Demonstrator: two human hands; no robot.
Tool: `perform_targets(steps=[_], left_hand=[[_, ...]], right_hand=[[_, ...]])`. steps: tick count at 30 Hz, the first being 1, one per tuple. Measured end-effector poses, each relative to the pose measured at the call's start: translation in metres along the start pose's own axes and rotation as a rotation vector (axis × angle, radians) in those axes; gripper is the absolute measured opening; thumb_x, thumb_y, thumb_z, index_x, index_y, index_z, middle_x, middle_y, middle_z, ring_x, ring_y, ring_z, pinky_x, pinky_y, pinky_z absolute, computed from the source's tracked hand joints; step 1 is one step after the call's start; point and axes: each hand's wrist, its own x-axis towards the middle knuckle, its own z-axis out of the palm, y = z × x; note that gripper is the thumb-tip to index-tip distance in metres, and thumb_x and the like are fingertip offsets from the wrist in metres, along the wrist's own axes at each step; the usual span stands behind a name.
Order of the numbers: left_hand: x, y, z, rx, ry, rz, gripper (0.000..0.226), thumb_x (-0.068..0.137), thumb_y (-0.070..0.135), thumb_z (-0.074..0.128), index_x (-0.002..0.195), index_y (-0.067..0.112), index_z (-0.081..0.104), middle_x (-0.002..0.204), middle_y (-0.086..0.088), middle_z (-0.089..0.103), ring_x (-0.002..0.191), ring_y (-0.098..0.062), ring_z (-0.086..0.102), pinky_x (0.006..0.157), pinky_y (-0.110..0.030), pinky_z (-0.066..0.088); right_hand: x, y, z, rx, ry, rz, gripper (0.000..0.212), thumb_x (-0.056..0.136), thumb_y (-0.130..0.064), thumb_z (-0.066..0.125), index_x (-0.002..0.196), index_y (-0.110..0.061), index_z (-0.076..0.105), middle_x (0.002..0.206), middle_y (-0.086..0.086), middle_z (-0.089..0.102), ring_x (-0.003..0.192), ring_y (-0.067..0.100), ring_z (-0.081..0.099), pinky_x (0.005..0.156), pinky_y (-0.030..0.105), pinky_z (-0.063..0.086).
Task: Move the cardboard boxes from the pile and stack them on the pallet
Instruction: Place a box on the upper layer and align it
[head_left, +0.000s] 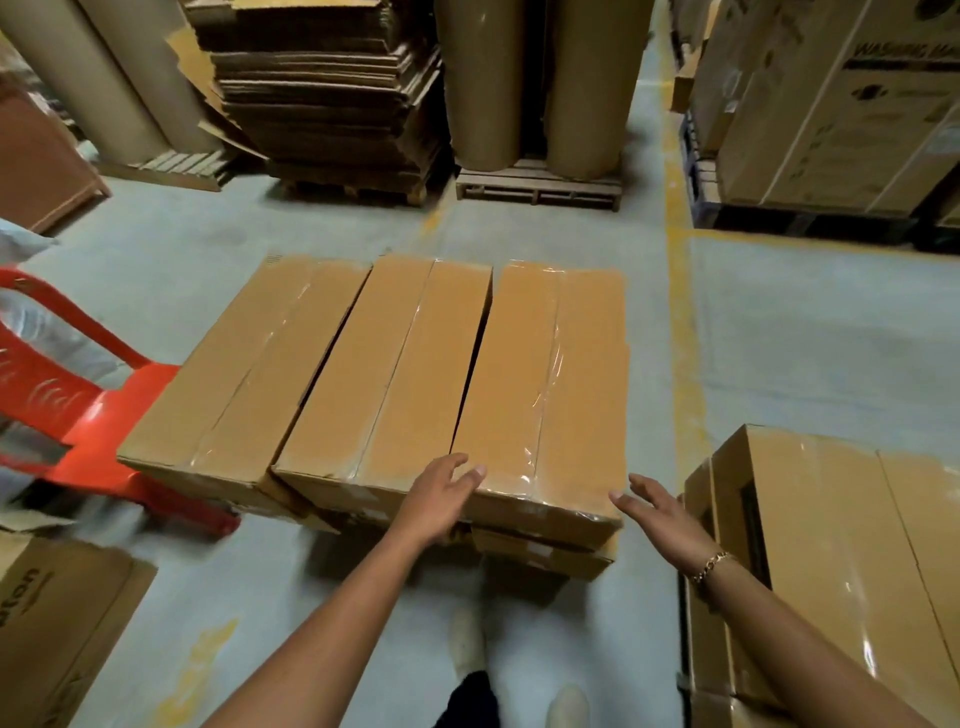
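**A:** Which carton are they going for?

**B:** The rightmost box (587, 374) of three long cartons lying side by side in the middle of the frame. Its long axis runs away from the person, from lower centre toward the top, so only its short near end faces the hands.

**A:** And the hands?

**B:** Both are wide, with fingers straight and spread, holding nothing. The left hand (441, 499) is at the near left corner of that end. Its fingertips are on or just over the top edge, and I cannot tell whether they touch. The right hand (662, 514) is just beside the near right corner, apart from it. They bracket the end evenly, and neither looks nearer.

**A:** What about the neighbours?

**B:** The middle box (389, 374) and the left box (244, 374) lie parallel, with dark gaps between them. All three rest on a lower layer of cartons (550, 553). What lies under that is hidden, so I cannot say whether it is a pallet.

**A:** Surfaces?

**B:** Plain brown corrugated card, flat-faced and square-edged. Glossy clear tape (548, 374) runs along the top seam, wrinkled and catching the light. I'd judge the tape slick and the card edges the better purchase. A carton this long, lifted by one end, would likely tip.

**A:** Anything close by?

**B:** A second stack of taped cartons (831, 545) sits at lower right, beside the right forearm. A red plastic chair (93, 400) stands at the left edge, on a grey floor (779, 338).
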Motion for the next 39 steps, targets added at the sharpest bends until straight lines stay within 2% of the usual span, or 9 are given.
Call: perform_targets(steps=[8,13,19,22,25,30,32,36,39], left_hand=[[0.083,0.002,-0.007,0.065,-0.088,0.005,0.064,0.100,0.048,0.056,0.152,0.015,0.041,0.156,-0.007,0.040,0.142,-0.024,0.040,0.117,-0.040,0.033],[0.114,-0.001,-0.004,0.189,-0.064,-0.016,0.048,0.098,0.045,0.058,0.128,0.008,0.055,0.133,-0.013,0.052,0.128,-0.031,0.046,0.100,-0.035,0.038],[0.123,-0.004,0.000,0.038,-0.030,-0.086,0.066,0.096,0.048,0.061,0.150,0.014,0.045,0.142,-0.008,0.049,0.127,-0.026,0.052,0.107,-0.037,0.041],[0.119,0.005,0.012,0.015,-0.060,-0.066,0.064,0.096,0.044,0.062,0.149,0.013,0.045,0.139,-0.006,0.048,0.127,-0.025,0.052,0.109,-0.038,0.041],[0.113,0.009,0.028,0.015,-0.096,-0.033,0.051,0.097,0.041,0.062,0.141,0.019,0.050,0.131,-0.003,0.044,0.128,-0.026,0.049,0.109,-0.035,0.039],[0.106,0.003,0.048,-0.030,-0.065,-0.146,0.080,0.100,0.046,0.054,0.162,0.013,0.014,0.165,-0.005,0.015,0.149,-0.026,0.028,0.118,-0.034,0.024],[0.107,-0.003,0.057,-0.048,-0.075,-0.207,0.084,0.100,0.054,0.049,0.162,0.017,0.007,0.167,-0.007,0.017,0.151,-0.028,0.026,0.120,-0.037,0.025],[0.113,-0.009,0.069,-0.126,0.021,-0.242,0.082,0.093,0.072,0.046,0.157,0.025,0.029,0.154,-0.004,0.047,0.140,-0.030,0.045,0.116,-0.042,0.036],[0.126,-0.008,0.075,-0.202,0.082,-0.330,0.092,0.084,0.083,0.046,0.152,0.021,0.042,0.152,-0.006,0.050,0.140,-0.031,0.045,0.117,-0.046,0.035]], right_hand=[[0.046,-0.012,0.017,0.052,0.078,0.142,0.070,0.099,-0.044,0.056,0.156,-0.015,0.029,0.160,0.004,0.034,0.142,0.026,0.039,0.101,0.031,0.032],[0.064,-0.013,0.026,0.139,0.165,0.213,0.074,0.097,-0.041,0.060,0.156,-0.015,0.024,0.158,0.008,0.035,0.130,0.026,0.048,0.094,0.031,0.036],[0.071,-0.001,0.030,0.194,0.175,0.294,0.066,0.097,-0.035,0.062,0.152,-0.017,0.029,0.134,0.006,0.055,0.102,0.020,0.057,0.068,0.024,0.047],[0.072,0.002,0.019,0.207,0.236,0.313,0.062,0.096,-0.034,0.064,0.148,-0.018,0.035,0.119,-0.001,0.056,0.098,0.018,0.059,0.079,0.034,0.052],[0.075,0.008,0.003,0.192,0.262,0.321,0.067,0.092,-0.040,0.067,0.149,-0.019,0.038,0.134,0.003,0.059,0.110,0.023,0.060,0.099,0.049,0.051],[0.078,0.010,0.002,0.138,0.207,0.292,0.067,0.093,-0.045,0.064,0.149,-0.021,0.034,0.132,0.001,0.058,0.113,0.024,0.060,0.100,0.044,0.049],[0.084,0.015,0.005,0.153,0.209,0.304,0.077,0.092,-0.056,0.061,0.153,-0.023,0.028,0.137,0.002,0.057,0.118,0.027,0.059,0.103,0.047,0.048],[0.098,0.024,0.006,0.200,0.243,0.312,0.076,0.087,-0.069,0.057,0.148,-0.027,0.038,0.126,-0.001,0.062,0.105,0.023,0.060,0.087,0.036,0.048],[0.111,0.028,0.001,0.198,0.248,0.289,0.074,0.083,-0.074,0.057,0.140,-0.029,0.048,0.117,-0.004,0.064,0.100,0.020,0.061,0.080,0.034,0.046]])
